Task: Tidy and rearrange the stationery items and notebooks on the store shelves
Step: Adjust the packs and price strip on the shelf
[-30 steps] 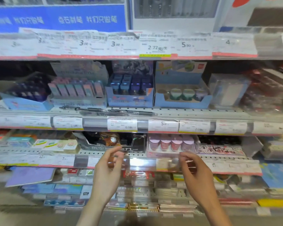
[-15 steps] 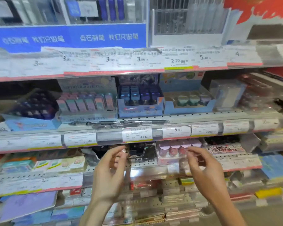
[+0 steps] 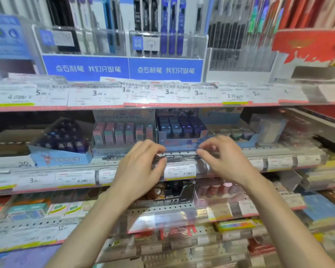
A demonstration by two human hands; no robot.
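Clear-packed pens (image 3: 179,156) on the shelf lip below the blue box (image 3: 182,141): we've raised left hand (image 3: 138,167) and right hand (image 3: 223,161), fingers now pinching their ends to straighten them

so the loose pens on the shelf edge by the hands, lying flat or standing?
Lying flat. The pens stretch lengthwise along the shelf lip between the left hand and right hand, fingertips at each end.
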